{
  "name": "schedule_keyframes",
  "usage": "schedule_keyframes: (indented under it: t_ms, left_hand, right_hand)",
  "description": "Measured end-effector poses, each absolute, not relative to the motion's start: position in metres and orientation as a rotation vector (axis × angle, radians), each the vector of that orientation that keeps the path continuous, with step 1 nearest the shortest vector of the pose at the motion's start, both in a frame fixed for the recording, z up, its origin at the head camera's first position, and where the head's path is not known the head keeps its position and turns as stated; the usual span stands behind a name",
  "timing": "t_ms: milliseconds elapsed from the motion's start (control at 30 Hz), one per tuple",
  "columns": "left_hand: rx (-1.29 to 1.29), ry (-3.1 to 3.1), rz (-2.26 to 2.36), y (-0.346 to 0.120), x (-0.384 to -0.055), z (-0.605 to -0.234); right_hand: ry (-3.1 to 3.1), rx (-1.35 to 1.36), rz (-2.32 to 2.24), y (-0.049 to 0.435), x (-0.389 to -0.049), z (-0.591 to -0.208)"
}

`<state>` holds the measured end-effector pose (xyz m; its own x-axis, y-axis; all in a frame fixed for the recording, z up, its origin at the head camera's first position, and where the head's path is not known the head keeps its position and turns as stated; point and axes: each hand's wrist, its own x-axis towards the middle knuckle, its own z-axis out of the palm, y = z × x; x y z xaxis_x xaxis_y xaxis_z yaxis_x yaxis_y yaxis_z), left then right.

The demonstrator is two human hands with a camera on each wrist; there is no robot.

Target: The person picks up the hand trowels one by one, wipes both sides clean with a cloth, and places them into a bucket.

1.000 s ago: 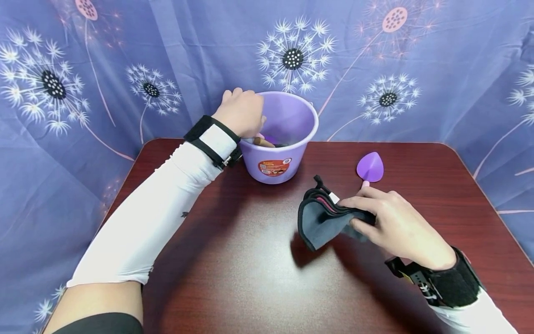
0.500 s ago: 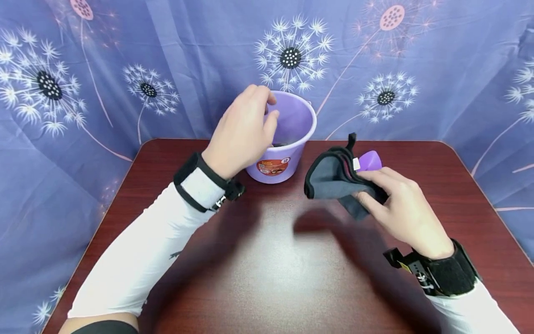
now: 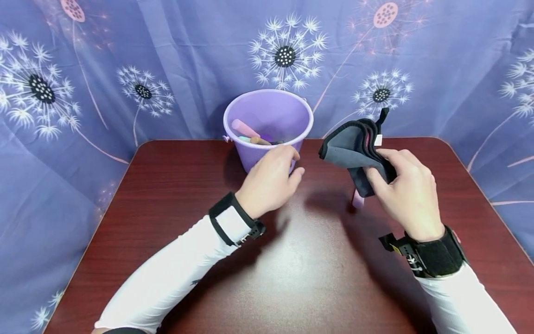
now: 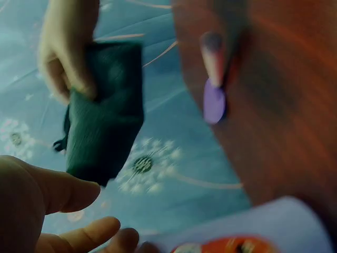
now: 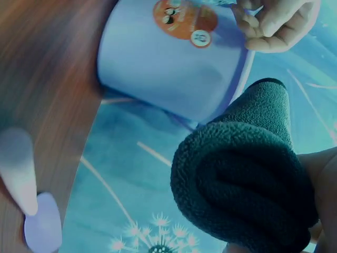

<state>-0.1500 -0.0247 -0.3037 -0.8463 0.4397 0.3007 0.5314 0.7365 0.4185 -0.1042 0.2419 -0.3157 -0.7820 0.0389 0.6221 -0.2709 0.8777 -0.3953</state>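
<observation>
My right hand (image 3: pixel 409 195) holds up a folded grey cloth (image 3: pixel 348 144) with black edging, thumb on the near side and fingers behind. A black loop and a small white tag stick out at its top. In the right wrist view the cloth's (image 5: pixel 237 179) fuzzy folded layers show. My left hand (image 3: pixel 271 181) is in front of the purple bucket (image 3: pixel 246 155), fingers loosely bent, nothing in its grasp. In the left wrist view its thumb and fingers are spread near the cloth (image 4: pixel 108 116), overlapping its lower corner.
A pink handle (image 3: pixel 244 128) and a tan handle (image 3: pixel 259 141) lie inside the bucket among other items. Below the cloth, a toy trowel (image 3: pixel 358 198) lies on the brown table (image 3: pixel 175 181); its purple blade (image 4: pixel 213 104) shows in the left wrist view. A flowered curtain hangs behind.
My left hand has come out of the bucket, moving right and toward me, uncovering the things inside. My right hand has raised the cloth up and to the right, over the trowel.
</observation>
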Motion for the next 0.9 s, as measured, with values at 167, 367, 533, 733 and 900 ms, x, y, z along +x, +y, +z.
schedule_keyframes:
  t_ms: [167, 367, 533, 733, 900]
  left_hand:
    - [-0.800, -2.856, -0.699, 0.000, -0.152, -0.333]
    - [-0.825, -2.955, -0.707, 0.034, -0.162, -0.360]
    - [-0.810, -2.990, -0.652, 0.071, -0.172, -0.379]
    - [-0.664, -3.070, -0.701, 0.113, -0.176, -0.391]
    - [-0.583, -3.096, -0.672, 0.139, -0.177, -0.399]
  right_hand:
    - [-2.404, 0.070, 0.576, 0.247, -0.108, -0.320]
    - [-2.384, 0.028, 0.558, 0.253, -0.110, -0.319]
    - [-2.380, 0.004, 0.561, 0.256, -0.110, -0.317]
    - [-2.364, 0.001, 0.550, 0.257, -0.110, -0.316]
    - [-2.349, 0.003, 0.543, 0.259, -0.109, -0.314]
